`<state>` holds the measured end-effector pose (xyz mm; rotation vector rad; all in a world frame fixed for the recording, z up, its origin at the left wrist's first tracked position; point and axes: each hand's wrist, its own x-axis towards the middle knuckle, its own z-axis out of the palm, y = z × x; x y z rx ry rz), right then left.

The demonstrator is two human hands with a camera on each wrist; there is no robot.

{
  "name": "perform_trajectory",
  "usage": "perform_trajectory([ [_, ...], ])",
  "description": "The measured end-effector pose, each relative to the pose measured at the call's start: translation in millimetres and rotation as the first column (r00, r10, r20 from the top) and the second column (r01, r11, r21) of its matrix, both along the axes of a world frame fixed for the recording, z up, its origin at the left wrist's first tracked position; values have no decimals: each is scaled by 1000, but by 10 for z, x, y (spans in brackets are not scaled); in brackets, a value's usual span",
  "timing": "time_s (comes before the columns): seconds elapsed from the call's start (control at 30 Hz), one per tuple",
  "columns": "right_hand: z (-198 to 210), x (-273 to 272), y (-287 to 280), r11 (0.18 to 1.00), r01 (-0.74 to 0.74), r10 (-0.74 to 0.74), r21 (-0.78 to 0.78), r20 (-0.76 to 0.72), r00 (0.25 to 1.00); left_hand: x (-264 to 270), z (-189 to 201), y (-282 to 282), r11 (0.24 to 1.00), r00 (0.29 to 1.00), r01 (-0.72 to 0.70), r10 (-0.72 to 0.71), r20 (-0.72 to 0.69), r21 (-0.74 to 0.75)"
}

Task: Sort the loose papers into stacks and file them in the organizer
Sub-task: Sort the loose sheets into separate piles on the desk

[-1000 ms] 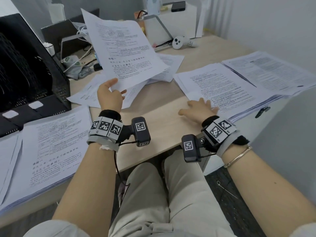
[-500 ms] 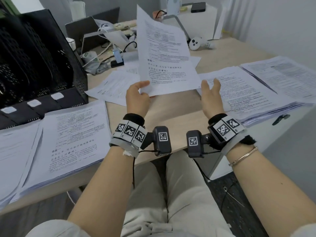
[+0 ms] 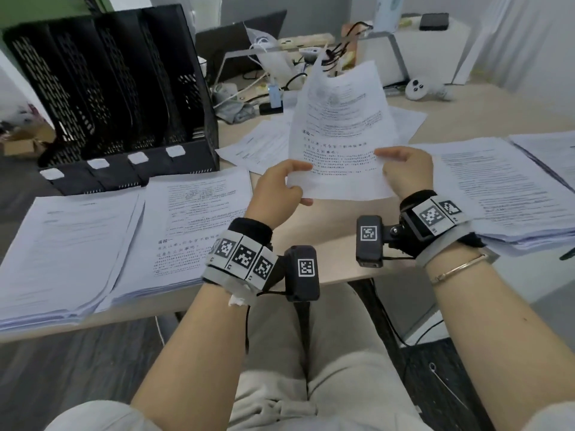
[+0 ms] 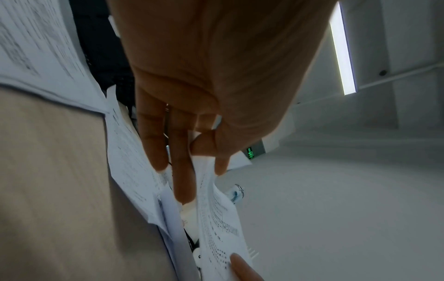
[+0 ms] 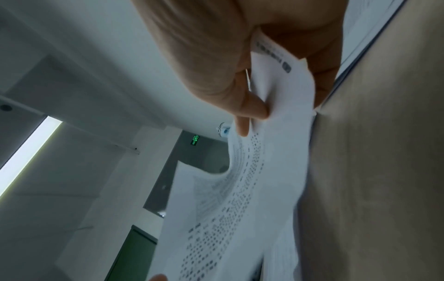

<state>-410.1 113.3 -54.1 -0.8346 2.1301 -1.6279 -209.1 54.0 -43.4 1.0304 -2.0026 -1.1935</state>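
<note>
A sheet (image 3: 339, 135) was pinched at its lower corners by left hand (image 3: 275, 189) and right hand (image 3: 406, 174), right of the organizer (image 3: 118, 88); it would best be kept taut, read, then matched to a stack (image 3: 189, 225).

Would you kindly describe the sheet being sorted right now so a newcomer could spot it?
Right of the black organizer, above the desk's near edge, both hands pinch one printed sheet. Unlike the stacks, it stands upright, off the desk.

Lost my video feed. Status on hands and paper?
Left hand and right hand pinch one sheet, raised over desk. Organizer slots unobstructed.
</note>
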Motion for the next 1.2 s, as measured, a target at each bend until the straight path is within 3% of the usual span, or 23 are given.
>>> perform_trajectory([
  [0.23,139,443,-221,992,-75,77,-97,11,997,406,62,-80,987,989,-147,145,27,64],
  [0.37,203,689,-391,973,-184,190,-138,30,981,678,102,-156,970,970,-243,242,29,13],
  [0.57,255,1107,-628,882,-463,456,-86,-89,885,1216,158,-409,896,896,-438,441,43,-64],
  [0.73,290,1486,-853,837,-534,528,-117,-82,845,1599,178,-558,821,819,-568,571,50,-68],
  [1.03,371,1758,-957,796,-587,583,-147,-74,809,1926,200,-658,788,787,-616,615,-45,-4],
  [1.2,241,1735,-904,765,-639,636,-79,-62,769,1947,167,-592,804,806,-587,592,25,-92],
])
